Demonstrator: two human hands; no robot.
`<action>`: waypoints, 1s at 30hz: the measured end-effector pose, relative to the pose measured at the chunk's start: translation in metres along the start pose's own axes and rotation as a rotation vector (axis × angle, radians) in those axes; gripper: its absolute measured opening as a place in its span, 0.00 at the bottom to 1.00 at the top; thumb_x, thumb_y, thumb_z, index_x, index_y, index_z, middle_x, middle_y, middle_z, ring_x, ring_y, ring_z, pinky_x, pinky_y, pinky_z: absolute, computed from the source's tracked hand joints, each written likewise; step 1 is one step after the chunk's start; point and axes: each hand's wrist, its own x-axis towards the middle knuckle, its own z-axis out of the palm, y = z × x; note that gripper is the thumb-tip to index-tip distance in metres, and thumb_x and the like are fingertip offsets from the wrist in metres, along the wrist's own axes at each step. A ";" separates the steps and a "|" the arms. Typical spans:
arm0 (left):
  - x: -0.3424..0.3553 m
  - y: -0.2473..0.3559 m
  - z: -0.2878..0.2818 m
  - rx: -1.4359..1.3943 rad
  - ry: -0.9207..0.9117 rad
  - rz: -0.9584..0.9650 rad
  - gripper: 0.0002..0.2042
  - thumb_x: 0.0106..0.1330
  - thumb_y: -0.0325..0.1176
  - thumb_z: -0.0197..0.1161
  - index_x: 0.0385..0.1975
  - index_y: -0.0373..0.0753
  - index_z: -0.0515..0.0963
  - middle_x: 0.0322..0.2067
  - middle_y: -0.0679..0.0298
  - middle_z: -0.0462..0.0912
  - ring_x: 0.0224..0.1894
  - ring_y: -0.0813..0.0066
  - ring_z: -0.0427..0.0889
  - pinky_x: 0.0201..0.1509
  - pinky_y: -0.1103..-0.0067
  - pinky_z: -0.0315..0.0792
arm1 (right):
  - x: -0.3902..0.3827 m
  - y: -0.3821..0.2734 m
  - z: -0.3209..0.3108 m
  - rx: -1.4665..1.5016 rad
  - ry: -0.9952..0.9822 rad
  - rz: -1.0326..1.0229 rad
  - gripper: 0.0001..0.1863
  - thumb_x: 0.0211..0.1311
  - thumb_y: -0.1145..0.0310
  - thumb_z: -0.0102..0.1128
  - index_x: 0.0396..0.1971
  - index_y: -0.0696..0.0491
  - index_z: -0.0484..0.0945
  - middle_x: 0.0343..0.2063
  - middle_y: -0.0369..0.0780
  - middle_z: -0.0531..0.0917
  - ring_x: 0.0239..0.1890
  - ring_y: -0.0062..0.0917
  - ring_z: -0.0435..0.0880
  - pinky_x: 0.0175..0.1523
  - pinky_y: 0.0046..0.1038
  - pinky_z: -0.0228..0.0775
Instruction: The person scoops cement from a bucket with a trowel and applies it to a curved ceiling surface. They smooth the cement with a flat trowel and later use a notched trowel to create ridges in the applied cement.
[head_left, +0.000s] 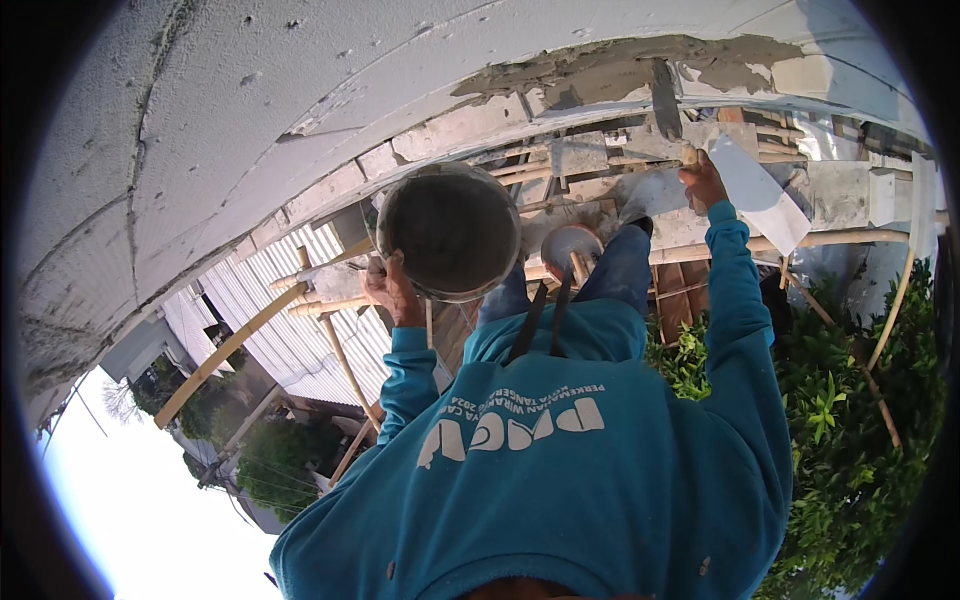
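Observation:
My left hand (396, 290) is closed on the rim of a round bucket (449, 205) of wet grey mortar. My right hand (704, 180) grips a tool's light wooden handle (688, 157); a grey blade (666, 100) seems to extend above it over a patch of wet mortar (575, 62) on the pale block wall (200, 90). A white sheet (765, 200) lies beside that hand. Between my legs is a small round container (568, 240) with wooden handles standing in it.
I am on a scaffold of bamboo poles (830, 238) and boards (840, 190) along the curving-looking wall. A long wooden strip (230, 350) juts out at the left. Below are a corrugated roof (290, 300), trees (830, 420) and wires.

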 end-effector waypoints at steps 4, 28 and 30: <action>0.001 -0.018 -0.014 -0.031 -0.008 0.010 0.15 0.57 0.30 0.62 0.14 0.45 0.62 0.17 0.77 0.64 0.22 0.88 0.58 0.26 0.83 0.52 | 0.004 0.007 0.021 0.166 -0.072 -0.063 0.21 0.53 0.69 0.61 0.45 0.57 0.64 0.22 0.42 0.78 0.13 0.27 0.76 0.17 0.32 0.68; 0.027 -0.122 -0.145 0.161 0.105 0.135 0.10 0.58 0.32 0.63 0.23 0.44 0.65 0.23 0.73 0.70 0.24 0.83 0.66 0.27 0.81 0.67 | -0.077 -0.074 0.153 -0.750 -0.038 -0.178 0.34 0.49 0.69 0.58 0.58 0.57 0.58 0.38 0.56 0.82 0.41 0.51 0.82 0.45 0.48 0.74; 0.030 -0.131 -0.154 0.398 0.074 0.379 0.12 0.57 0.31 0.63 0.22 0.44 0.63 0.22 0.74 0.68 0.23 0.83 0.64 0.26 0.81 0.63 | -0.075 -0.066 0.133 -0.794 0.030 -0.153 0.32 0.49 0.68 0.58 0.56 0.55 0.59 0.39 0.54 0.82 0.42 0.51 0.81 0.45 0.47 0.74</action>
